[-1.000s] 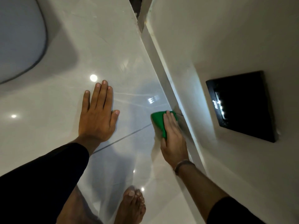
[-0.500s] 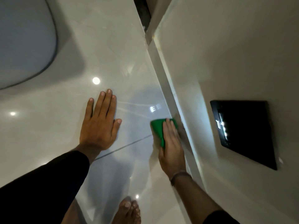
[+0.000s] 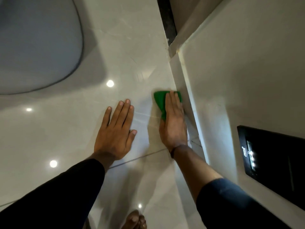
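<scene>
A: What are you listing first?

B: Item one: the right hand point(image 3: 173, 123), lying flat with its fingers straight and together, pressing down on a green cloth point(image 3: 160, 100). Nothing is being gripped; the palm and fingers are simply covering it.

A: And where is the cloth sitting?

B: On the glossy floor tile point(image 3: 132, 55). Its far edge is poking out beyond the fingertips, and its right side is running just beside the pale skirting point(image 3: 184, 90) at the foot of the wall point(image 3: 239, 63). The little-finger side of the hand is lying close against that skirting.

A: Item two?

B: The left hand point(image 3: 115, 131), open, with fingers straight and slightly spread. The palm is resting on the tile to the left of the cloth — near it, not touching. It is holding nothing.

A: Anything else going down?

B: A dark band point(image 3: 173, 150) is circling the right wrist. A black sleeve point(image 3: 66, 187) is reaching to the left wrist. A grout line point(image 3: 145, 157) is running across the tile by both wrists. Bare toes point(image 3: 135, 220) are showing at the bottom edge. A black panel point(image 3: 272, 162) with small lights glowing is sitting in the wall on the right. A grey rounded shape point(image 3: 36, 43) is filling the upper left — what it is, I cannot tell.
</scene>
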A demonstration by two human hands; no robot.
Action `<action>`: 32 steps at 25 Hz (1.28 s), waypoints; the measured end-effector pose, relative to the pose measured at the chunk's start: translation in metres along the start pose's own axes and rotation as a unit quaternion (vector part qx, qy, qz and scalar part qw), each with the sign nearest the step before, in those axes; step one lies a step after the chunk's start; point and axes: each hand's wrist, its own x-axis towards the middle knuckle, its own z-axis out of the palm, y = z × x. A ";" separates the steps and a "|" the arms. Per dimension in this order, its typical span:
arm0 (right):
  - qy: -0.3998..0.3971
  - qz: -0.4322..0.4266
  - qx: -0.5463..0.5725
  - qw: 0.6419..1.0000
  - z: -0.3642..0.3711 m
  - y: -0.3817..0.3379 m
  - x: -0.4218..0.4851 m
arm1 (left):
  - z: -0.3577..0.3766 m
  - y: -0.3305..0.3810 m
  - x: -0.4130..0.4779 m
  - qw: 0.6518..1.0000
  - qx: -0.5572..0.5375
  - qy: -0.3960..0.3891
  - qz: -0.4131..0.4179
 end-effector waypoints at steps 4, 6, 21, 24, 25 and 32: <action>-0.064 0.022 -0.024 0.997 -0.012 0.035 -0.103 | 0.001 0.000 0.000 1.000 -0.007 0.000 -0.008; -0.079 0.017 -0.054 0.995 -0.016 0.045 -0.113 | 0.002 -0.001 -0.001 1.000 -0.010 0.001 -0.009; -0.011 -0.028 -0.040 0.999 -0.009 0.014 -0.038 | -0.001 -0.001 -0.001 1.000 -0.012 0.010 -0.008; -0.013 -0.038 -0.040 0.998 -0.011 -0.002 -0.001 | 0.000 -0.001 -0.002 1.000 -0.014 0.015 -0.009; -0.002 -0.048 -0.038 0.998 -0.010 -0.015 0.026 | 0.000 -0.002 -0.003 1.000 -0.020 0.014 -0.006; 0.050 -0.061 -0.043 0.996 0.001 -0.022 0.066 | 0.001 0.000 0.000 1.000 -0.020 0.016 0.000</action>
